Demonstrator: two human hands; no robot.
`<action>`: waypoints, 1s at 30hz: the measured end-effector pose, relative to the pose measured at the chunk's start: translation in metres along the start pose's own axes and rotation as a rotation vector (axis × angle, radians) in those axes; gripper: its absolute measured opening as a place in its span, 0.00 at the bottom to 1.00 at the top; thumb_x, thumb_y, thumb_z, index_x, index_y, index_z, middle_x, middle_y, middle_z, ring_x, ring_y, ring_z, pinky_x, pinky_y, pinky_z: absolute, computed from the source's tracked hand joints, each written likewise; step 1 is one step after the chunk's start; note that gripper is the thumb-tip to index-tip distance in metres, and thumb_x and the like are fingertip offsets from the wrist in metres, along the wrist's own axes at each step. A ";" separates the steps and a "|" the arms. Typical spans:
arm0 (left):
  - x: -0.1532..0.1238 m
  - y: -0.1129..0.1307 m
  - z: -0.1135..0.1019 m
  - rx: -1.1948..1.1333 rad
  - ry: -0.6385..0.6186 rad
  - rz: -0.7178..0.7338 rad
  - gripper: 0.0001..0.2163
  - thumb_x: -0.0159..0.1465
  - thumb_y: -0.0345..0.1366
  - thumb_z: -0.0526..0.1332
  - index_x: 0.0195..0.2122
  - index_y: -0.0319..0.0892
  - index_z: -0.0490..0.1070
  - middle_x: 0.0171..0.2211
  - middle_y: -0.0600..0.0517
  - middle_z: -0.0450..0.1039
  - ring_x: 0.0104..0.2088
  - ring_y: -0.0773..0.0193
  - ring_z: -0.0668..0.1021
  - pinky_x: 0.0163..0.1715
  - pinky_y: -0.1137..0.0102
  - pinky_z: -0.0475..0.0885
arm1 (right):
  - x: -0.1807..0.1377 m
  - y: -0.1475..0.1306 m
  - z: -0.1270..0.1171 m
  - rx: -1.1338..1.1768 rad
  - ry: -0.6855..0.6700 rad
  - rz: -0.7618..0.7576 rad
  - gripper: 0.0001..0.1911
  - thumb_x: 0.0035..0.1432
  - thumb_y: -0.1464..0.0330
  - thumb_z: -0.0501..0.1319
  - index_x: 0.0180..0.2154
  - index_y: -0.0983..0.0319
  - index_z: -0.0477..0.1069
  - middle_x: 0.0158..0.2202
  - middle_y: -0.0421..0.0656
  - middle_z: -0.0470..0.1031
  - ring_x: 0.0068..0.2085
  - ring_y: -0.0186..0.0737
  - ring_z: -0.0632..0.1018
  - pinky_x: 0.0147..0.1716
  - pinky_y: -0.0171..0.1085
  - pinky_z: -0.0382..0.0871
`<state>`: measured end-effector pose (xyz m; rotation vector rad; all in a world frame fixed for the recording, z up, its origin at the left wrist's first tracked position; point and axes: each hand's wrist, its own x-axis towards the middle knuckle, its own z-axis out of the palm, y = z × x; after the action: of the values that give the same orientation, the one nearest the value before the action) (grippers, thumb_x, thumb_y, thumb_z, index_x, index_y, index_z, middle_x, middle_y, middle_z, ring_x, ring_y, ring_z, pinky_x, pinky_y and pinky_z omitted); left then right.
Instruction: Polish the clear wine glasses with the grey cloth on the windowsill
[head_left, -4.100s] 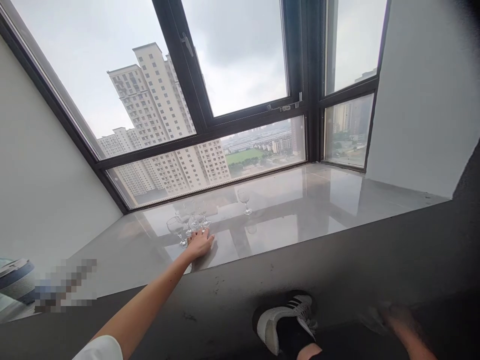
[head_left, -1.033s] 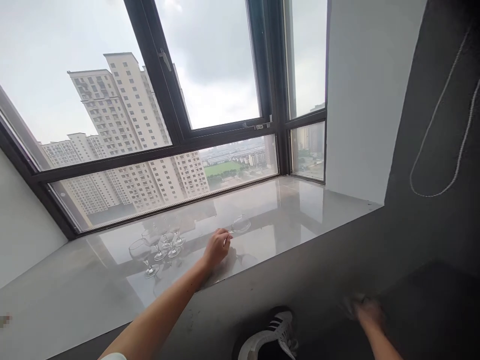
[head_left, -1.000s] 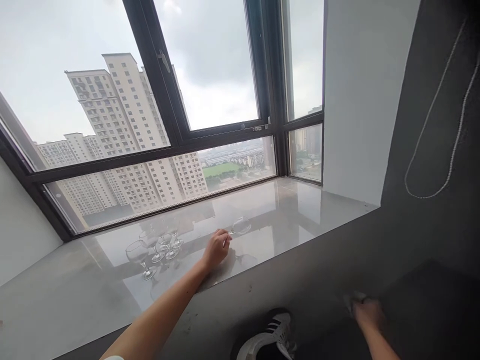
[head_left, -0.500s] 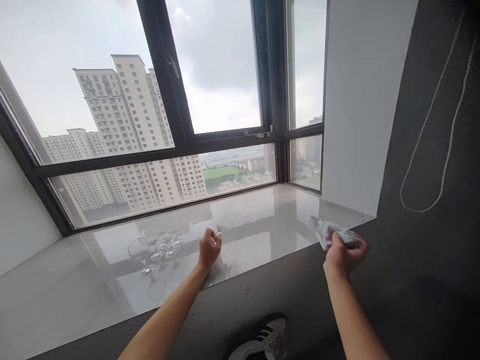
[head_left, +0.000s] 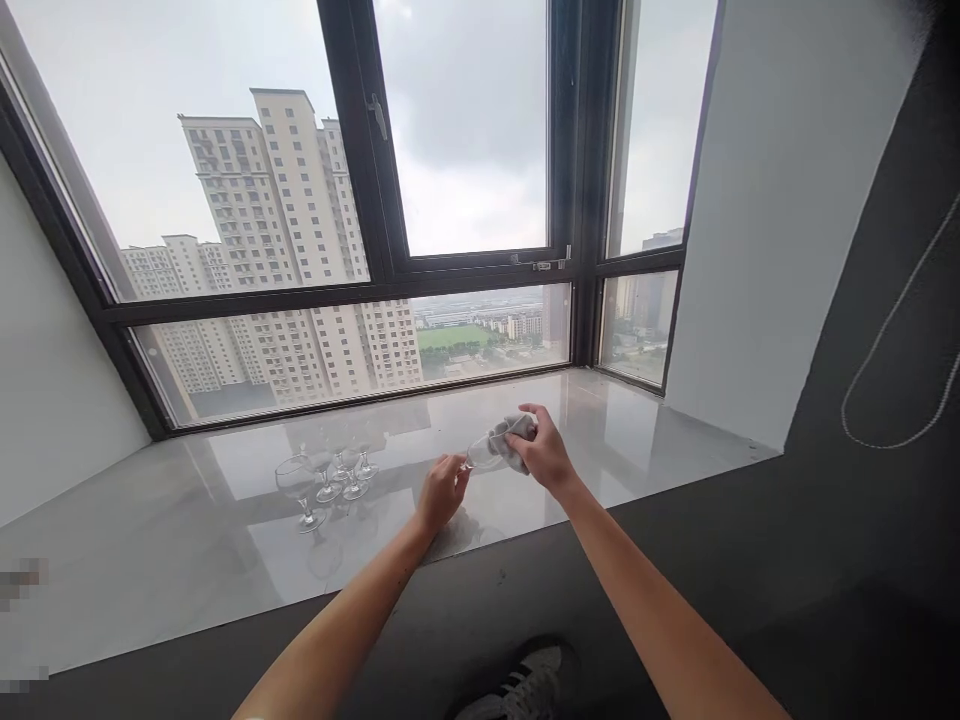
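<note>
The glass [head_left: 480, 455], gripped stem-end by the left hand [head_left: 441, 493], likely needed light pressure from the cloth [head_left: 514, 427] bunched in the right hand [head_left: 547, 455].

daylight from window [head_left: 472, 130], glare on sill [head_left: 191, 535]

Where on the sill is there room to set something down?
The sill looks bare between the right hand and right wall, and between the left wall and standing glasses. Crowded: among those glasses, and mid-sill, where the left hand holds a glass and the right a cloth.
</note>
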<state>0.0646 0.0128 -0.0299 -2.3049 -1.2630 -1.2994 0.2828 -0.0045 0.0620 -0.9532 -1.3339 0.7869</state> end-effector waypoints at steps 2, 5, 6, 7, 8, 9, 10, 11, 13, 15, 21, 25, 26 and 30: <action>-0.001 0.002 -0.001 0.000 0.001 0.035 0.05 0.67 0.29 0.54 0.38 0.44 0.68 0.29 0.52 0.72 0.33 0.62 0.73 0.33 0.70 0.66 | 0.003 0.003 0.004 -0.066 -0.025 0.004 0.29 0.45 0.65 0.65 0.51 0.59 0.64 0.27 0.36 0.71 0.30 0.39 0.73 0.32 0.37 0.68; -0.002 0.004 -0.003 0.003 -0.020 0.101 0.05 0.67 0.29 0.55 0.39 0.43 0.68 0.28 0.52 0.71 0.32 0.62 0.73 0.33 0.71 0.66 | 0.003 0.009 0.006 -0.167 -0.048 0.002 0.30 0.45 0.67 0.62 0.52 0.58 0.63 0.28 0.36 0.72 0.30 0.39 0.73 0.33 0.38 0.68; -0.002 0.005 -0.003 0.003 -0.024 0.111 0.05 0.68 0.29 0.55 0.39 0.43 0.68 0.28 0.52 0.71 0.32 0.62 0.73 0.33 0.71 0.66 | 0.003 0.011 0.007 -0.204 -0.054 -0.008 0.30 0.45 0.67 0.61 0.53 0.58 0.62 0.27 0.36 0.72 0.30 0.39 0.73 0.32 0.37 0.67; -0.002 0.005 -0.003 0.004 -0.024 0.111 0.04 0.68 0.30 0.55 0.39 0.43 0.68 0.27 0.52 0.71 0.32 0.62 0.72 0.33 0.71 0.66 | 0.003 0.012 0.007 -0.234 -0.058 -0.020 0.31 0.45 0.68 0.60 0.54 0.58 0.62 0.27 0.36 0.71 0.30 0.39 0.73 0.32 0.37 0.67; -0.002 0.005 -0.003 0.005 -0.022 0.105 0.04 0.68 0.30 0.55 0.39 0.43 0.68 0.27 0.52 0.71 0.32 0.62 0.72 0.32 0.71 0.66 | 0.004 0.013 0.008 -0.256 -0.064 -0.034 0.31 0.45 0.68 0.60 0.54 0.58 0.61 0.27 0.35 0.71 0.30 0.39 0.73 0.32 0.37 0.67; -0.002 0.005 -0.003 0.007 -0.017 0.095 0.04 0.68 0.30 0.55 0.39 0.43 0.68 0.27 0.52 0.70 0.31 0.62 0.72 0.32 0.71 0.66 | 0.005 0.013 0.009 -0.273 -0.075 -0.048 0.32 0.45 0.69 0.60 0.55 0.58 0.61 0.27 0.35 0.71 0.30 0.39 0.73 0.32 0.37 0.67; -0.002 0.005 -0.002 0.011 -0.013 0.082 0.04 0.67 0.29 0.55 0.39 0.43 0.68 0.27 0.52 0.70 0.31 0.62 0.72 0.32 0.71 0.66 | 0.006 0.012 0.011 -0.291 -0.092 -0.062 0.32 0.45 0.69 0.59 0.55 0.58 0.61 0.27 0.35 0.71 0.30 0.39 0.73 0.32 0.36 0.67; -0.002 0.004 -0.002 0.016 -0.008 0.068 0.04 0.67 0.29 0.55 0.39 0.43 0.68 0.27 0.53 0.70 0.31 0.62 0.72 0.32 0.71 0.66 | 0.008 0.011 0.012 -0.313 -0.111 -0.079 0.32 0.45 0.70 0.59 0.55 0.58 0.62 0.27 0.35 0.71 0.31 0.39 0.73 0.33 0.36 0.67; -0.003 0.002 -0.001 0.028 0.001 0.038 0.04 0.66 0.28 0.55 0.37 0.44 0.67 0.27 0.53 0.70 0.31 0.63 0.73 0.31 0.71 0.65 | 0.012 0.008 0.016 -0.375 -0.137 -0.121 0.32 0.45 0.71 0.59 0.55 0.58 0.63 0.28 0.36 0.71 0.33 0.40 0.73 0.35 0.36 0.67; -0.003 0.000 0.000 0.032 0.010 0.012 0.05 0.65 0.27 0.55 0.36 0.44 0.67 0.27 0.53 0.70 0.31 0.62 0.73 0.31 0.72 0.65 | 0.013 0.004 0.020 -0.427 -0.141 -0.158 0.33 0.44 0.72 0.59 0.55 0.58 0.64 0.29 0.37 0.71 0.37 0.41 0.73 0.37 0.37 0.67; -0.001 -0.001 -0.001 0.048 -0.018 0.002 0.09 0.61 0.24 0.53 0.29 0.45 0.63 0.26 0.52 0.68 0.31 0.61 0.71 0.32 0.70 0.66 | -0.005 -0.001 0.023 -0.301 -0.244 -0.160 0.33 0.44 0.71 0.61 0.55 0.60 0.63 0.28 0.36 0.71 0.31 0.39 0.72 0.35 0.36 0.67; 0.003 0.000 -0.004 0.027 -0.054 0.008 0.09 0.57 0.22 0.54 0.25 0.44 0.64 0.29 0.49 0.72 0.37 0.58 0.74 0.37 0.66 0.70 | -0.026 0.001 0.019 -0.195 -0.361 -0.106 0.36 0.43 0.71 0.65 0.57 0.60 0.62 0.27 0.36 0.71 0.29 0.37 0.71 0.31 0.35 0.65; 0.003 0.001 -0.005 0.018 -0.066 0.015 0.09 0.57 0.23 0.55 0.25 0.44 0.66 0.30 0.48 0.74 0.38 0.57 0.75 0.39 0.64 0.70 | -0.031 0.002 0.019 -0.170 -0.394 -0.095 0.37 0.43 0.71 0.65 0.57 0.60 0.62 0.28 0.36 0.71 0.30 0.37 0.72 0.31 0.35 0.65; 0.006 0.000 -0.008 -0.011 -0.113 0.055 0.05 0.56 0.26 0.60 0.27 0.43 0.71 0.30 0.48 0.76 0.40 0.55 0.77 0.45 0.60 0.71 | -0.043 0.005 0.019 -0.048 -0.464 -0.066 0.38 0.44 0.71 0.66 0.59 0.60 0.62 0.30 0.37 0.72 0.31 0.37 0.72 0.33 0.35 0.67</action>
<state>0.0619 0.0121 -0.0204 -2.4336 -1.2191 -1.1765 0.2596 -0.0388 0.0387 -0.7839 -1.7815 0.9654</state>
